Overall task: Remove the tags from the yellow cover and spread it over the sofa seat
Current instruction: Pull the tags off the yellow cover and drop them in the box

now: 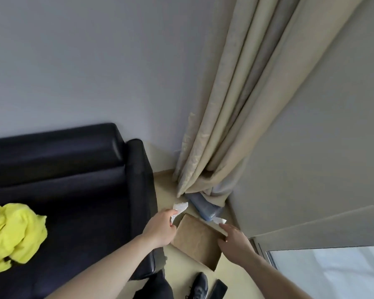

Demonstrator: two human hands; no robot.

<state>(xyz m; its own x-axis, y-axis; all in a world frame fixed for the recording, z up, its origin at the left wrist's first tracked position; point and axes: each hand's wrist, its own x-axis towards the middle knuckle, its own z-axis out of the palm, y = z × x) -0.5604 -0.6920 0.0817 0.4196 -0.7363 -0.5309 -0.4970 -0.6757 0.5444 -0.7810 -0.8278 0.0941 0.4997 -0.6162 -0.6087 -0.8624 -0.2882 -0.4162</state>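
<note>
The left hand [163, 226] pinches a crumpled white tag [180, 207]; the right hand [232, 238] holds another white tag [220, 220] at its fingertips, both over a cardboard box [195, 239] on the floor at about 5 o'clock. Tag disposal seems underway. The yellow cover [13, 234] lies bunched on the black sofa [73, 186] at 9 o'clock; next, dropping the tags, then spreading it.

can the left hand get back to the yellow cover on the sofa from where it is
Probably yes. The left hand pinches a white tag over the cardboard box; only bare black sofa seat lies between it and the yellow cover.
</note>
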